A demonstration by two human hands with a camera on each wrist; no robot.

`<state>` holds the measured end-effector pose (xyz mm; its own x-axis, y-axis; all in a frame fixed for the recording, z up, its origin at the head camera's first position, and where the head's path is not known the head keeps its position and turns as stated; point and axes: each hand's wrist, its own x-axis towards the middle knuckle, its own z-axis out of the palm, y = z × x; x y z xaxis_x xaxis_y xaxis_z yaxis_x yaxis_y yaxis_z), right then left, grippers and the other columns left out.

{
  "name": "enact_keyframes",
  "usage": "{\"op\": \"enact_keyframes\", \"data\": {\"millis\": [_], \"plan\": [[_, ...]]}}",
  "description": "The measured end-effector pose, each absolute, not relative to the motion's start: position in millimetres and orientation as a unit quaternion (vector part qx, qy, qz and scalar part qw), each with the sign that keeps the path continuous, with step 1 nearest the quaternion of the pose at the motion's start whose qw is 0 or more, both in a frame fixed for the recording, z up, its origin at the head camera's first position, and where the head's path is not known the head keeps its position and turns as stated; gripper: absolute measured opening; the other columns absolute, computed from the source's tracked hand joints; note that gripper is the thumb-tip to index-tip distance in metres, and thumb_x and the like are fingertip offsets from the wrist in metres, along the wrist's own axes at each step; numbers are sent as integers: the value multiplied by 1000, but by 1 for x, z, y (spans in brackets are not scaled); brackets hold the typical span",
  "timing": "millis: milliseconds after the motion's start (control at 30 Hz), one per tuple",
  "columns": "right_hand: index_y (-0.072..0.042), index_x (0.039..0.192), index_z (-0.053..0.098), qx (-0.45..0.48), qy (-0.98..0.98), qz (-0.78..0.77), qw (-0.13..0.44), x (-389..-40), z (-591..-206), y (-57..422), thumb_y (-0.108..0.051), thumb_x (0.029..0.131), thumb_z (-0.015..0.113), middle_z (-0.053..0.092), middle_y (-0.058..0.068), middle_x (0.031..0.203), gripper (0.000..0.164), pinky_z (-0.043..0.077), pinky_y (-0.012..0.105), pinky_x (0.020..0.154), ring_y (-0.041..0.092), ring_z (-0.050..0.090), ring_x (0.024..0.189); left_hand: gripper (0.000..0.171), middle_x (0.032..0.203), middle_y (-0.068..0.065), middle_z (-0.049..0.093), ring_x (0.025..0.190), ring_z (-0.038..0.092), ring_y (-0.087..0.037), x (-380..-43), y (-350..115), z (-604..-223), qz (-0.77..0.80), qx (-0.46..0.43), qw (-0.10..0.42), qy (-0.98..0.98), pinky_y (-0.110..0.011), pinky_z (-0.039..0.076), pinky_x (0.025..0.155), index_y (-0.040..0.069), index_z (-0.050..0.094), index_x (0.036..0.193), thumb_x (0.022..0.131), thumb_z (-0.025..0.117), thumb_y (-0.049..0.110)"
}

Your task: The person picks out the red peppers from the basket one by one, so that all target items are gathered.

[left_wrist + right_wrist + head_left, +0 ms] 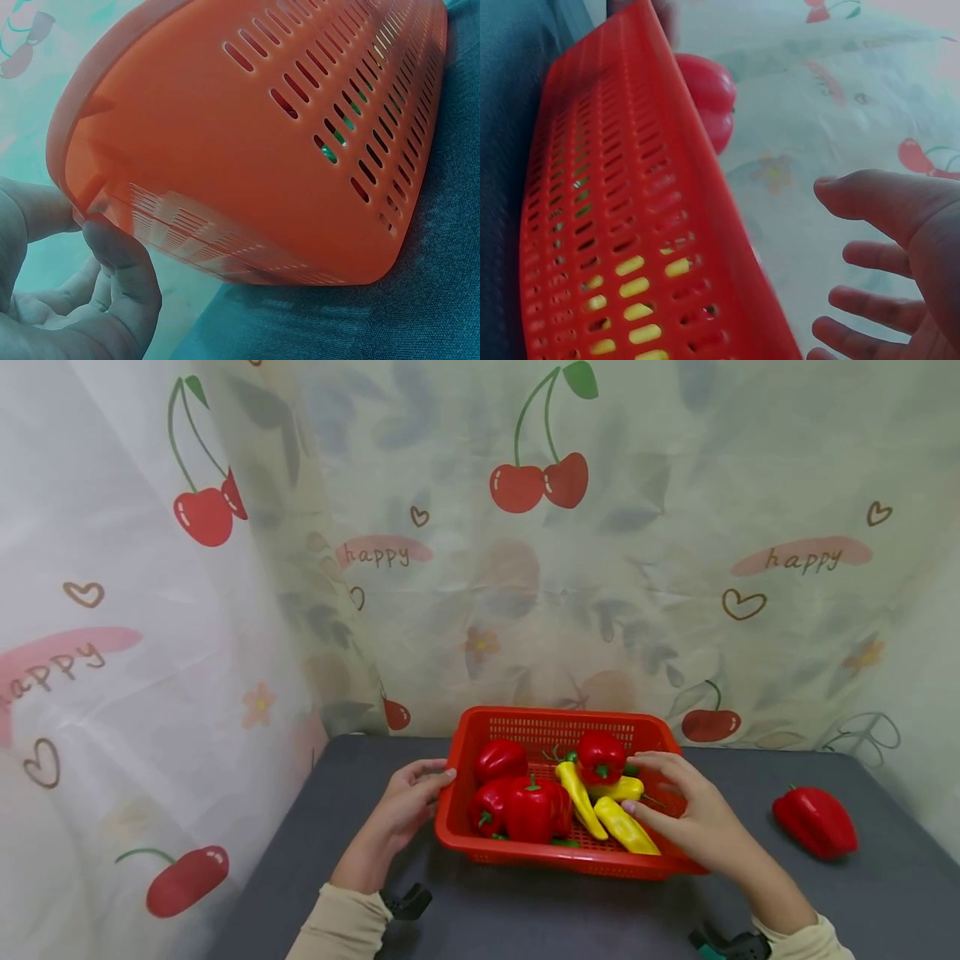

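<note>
Dark grey tabletop (pixel 525 920) spans the foreground, where the person's left hand (pixel 408 803) pinches the left rim of a red slotted basket (pixel 570 858) between thumb and fingers. Their right hand (pixel 701 817) hovers over the basket's right end, thumb and fingers apart, near the yellow peppers (pixel 626 827). Inside, most of the red bell peppers (pixel 531 812) crowd the left; one sits farther back, by the yellow ones. Another red pepper (pixel 815 823) lies on the tabletop, well to the right. Behind hangs a pale, cherry-patterned curtain (pixel 660 585).
</note>
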<state>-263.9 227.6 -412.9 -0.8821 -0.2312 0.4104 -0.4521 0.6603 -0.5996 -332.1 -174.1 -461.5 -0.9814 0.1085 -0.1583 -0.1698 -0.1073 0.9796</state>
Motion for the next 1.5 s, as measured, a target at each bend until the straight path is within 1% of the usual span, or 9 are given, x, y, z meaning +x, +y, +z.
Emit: {"op": "enact_keyframes", "data": {"millis": [200,467,567,667,800,1033,1167,1267,1500], "plan": [[-21,139,65,207,-894,375,135,-264,-416,218,-33,93,84,61,2,144,51,55,23,101,25,60,129,46,121,-15,74,96,75,-20,-333,-174,-463,746,-20,96,659,-38,65,86,3,59,139,100,75,22],[-21,140,64,214,-892,377,127,-264,-419,207,-33,93,84,62,1,143,53,60,38,98,26,60,129,47,121,-16,75,96,76,-19,-334,-174,-464,749,-15,96,656,-36,65,84,2,60,139,100,76,22],[-20,141,63,222,-887,385,123,-265,-420,203,-31,92,85,62,0,142,55,61,43,99,23,60,129,46,119,-13,76,94,76,-18,-334,-175,-464,751,-19,97,653,-36,65,83,3,60,139,100,76,21],[-20,141,63,230,-880,398,119,-267,-420,198,-30,92,85,62,-1,142,54,61,46,99,15,60,126,46,117,-12,76,93,75,-18,-334,-175,-465,751,-19,97,653,-36,65,83,3,60,139,100,76,21],[-23,139,63,240,-869,418,109,-270,-421,191,-28,92,85,63,0,141,52,61,38,98,11,63,121,45,116,-11,76,93,75,-18,-334,-175,-465,751,-20,96,653,-36,65,83,3,60,139,100,76,21],[-23,139,61,244,-853,454,78,-275,-423,174,-29,92,85,62,1,140,54,59,27,98,23,67,122,43,117,-11,76,94,75,-17,-335,-174,-465,748,-24,99,656,-36,65,84,5,61,139,100,75,21],[-23,140,62,246,-847,466,63,-277,-426,165,-31,92,85,61,4,142,54,60,44,102,33,63,128,44,117,-11,76,93,75,-17,-336,-174,-466,747,-25,98,657,-35,65,84,5,61,138,100,75,21],[-24,141,62,247,-847,469,53,-280,-428,159,-33,92,84,61,6,143,55,56,61,103,39,61,131,43,117,-11,76,93,75,-17,-334,-173,-465,748,-25,97,656,-35,65,83,5,61,139,101,75,21],[-21,141,63,241,-856,455,48,-285,-428,147,-37,91,85,62,5,143,57,56,61,104,36,60,132,43,120,-14,75,94,75,-18,-332,-174,-464,749,-17,95,655,-35,65,82,3,60,138,101,74,20]]}}
